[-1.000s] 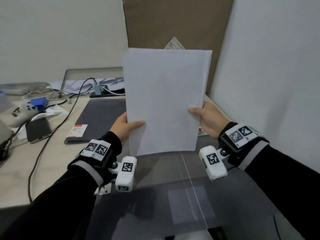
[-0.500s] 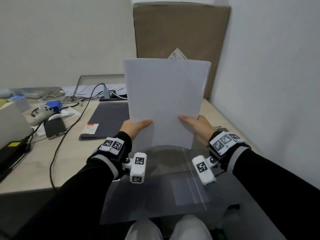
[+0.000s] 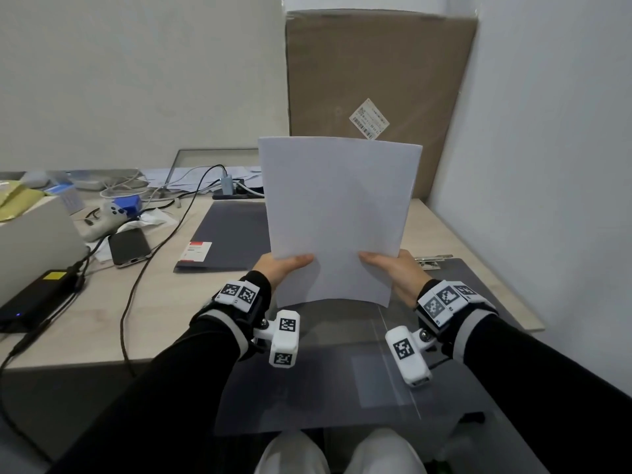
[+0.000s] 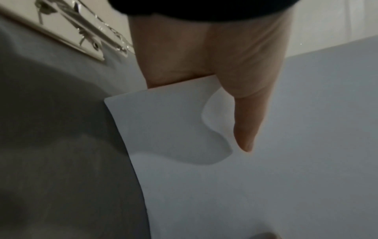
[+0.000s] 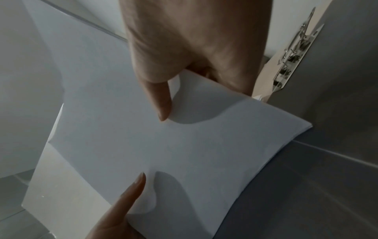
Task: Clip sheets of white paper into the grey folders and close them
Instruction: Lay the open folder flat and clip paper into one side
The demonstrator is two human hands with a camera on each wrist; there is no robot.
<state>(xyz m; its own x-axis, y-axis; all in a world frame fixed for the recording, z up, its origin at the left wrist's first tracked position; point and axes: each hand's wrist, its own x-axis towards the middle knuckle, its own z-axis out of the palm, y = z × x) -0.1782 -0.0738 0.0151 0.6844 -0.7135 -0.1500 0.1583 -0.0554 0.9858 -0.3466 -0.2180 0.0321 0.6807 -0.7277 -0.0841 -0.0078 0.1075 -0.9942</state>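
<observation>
I hold a thin stack of white paper [image 3: 338,213] upright over the desk, bowed slightly. My left hand [image 3: 284,265] pinches its lower left part, thumb [image 4: 245,126] on the front of the paper [image 4: 266,177]. My right hand [image 3: 390,266] pinches the lower right part, thumb [image 5: 159,100] on the front of the paper [image 5: 174,145]. Under the sheets an open grey folder [image 3: 461,292] lies flat, its metal clip [image 3: 431,261] just right of my right hand. Its translucent cover [image 3: 325,381] hangs over the desk edge. A closed grey folder [image 3: 236,234] lies behind on the left.
A large cardboard box [image 3: 376,90] leans on the back wall; a white wall stands close on the right. At left lie a phone [image 3: 130,246], a controller [image 3: 102,217], a black power brick [image 3: 37,299] and cables [image 3: 164,241] across the desk.
The paper has come down toward the desk and folder. Both hands have slid inward along its lower part, so the thumbs sit closer together.
</observation>
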